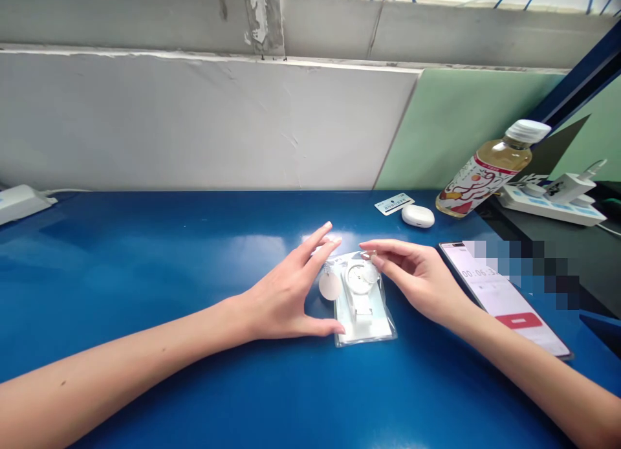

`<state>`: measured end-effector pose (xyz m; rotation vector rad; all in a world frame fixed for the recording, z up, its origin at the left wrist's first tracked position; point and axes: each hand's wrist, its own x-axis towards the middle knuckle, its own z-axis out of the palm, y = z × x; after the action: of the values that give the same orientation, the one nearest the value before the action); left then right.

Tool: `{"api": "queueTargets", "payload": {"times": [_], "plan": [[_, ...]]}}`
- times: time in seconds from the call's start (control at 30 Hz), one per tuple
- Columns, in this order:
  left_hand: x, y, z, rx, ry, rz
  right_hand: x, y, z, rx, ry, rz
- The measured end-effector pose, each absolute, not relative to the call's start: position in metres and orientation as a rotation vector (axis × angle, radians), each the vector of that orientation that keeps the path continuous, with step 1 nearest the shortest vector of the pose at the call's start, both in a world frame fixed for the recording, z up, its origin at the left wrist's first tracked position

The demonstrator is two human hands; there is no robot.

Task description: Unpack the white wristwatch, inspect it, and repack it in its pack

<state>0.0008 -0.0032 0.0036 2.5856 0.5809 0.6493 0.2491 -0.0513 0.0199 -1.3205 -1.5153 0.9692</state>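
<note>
White watch (359,278) in clear plastic pouch (372,333) lies between two hands

On the smooth blue desk (233,397), the slick pouch looks light and pliable; its near edge seems the safest hold, sparing the watch's round, probably scratch-prone face. The left hand (286,297) spreads thumb and fingers apart, thumb at the pouch's edge. The right hand (429,282) curls at the far corner; whether it pinches, I cannot tell. Beyond lie a flat phone (488,297), rounded glossy earbud case (418,216) and plastic bottle (490,171).
</note>
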Motion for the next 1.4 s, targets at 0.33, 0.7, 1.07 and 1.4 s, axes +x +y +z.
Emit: {"api": "queueTargets", "payload": {"times": [0.33,0.7,1.07,1.4], "plan": [[0.002,-0.004,0.006,2.658,0.613,0.479,0.256,-0.054,0.006,-1.436,-2.201,0.167],[0.002,-0.004,-0.002,2.673,0.759,0.634,0.268,-0.057,0.029,-1.38,-2.688,0.249],[0.003,-0.006,0.001,2.663,0.806,0.569,0.265,-0.056,0.021,-1.535,-2.596,0.501],[0.001,-0.005,-0.002,2.703,0.835,0.514,0.274,-0.052,0.024,-1.612,-2.616,0.445]]}}
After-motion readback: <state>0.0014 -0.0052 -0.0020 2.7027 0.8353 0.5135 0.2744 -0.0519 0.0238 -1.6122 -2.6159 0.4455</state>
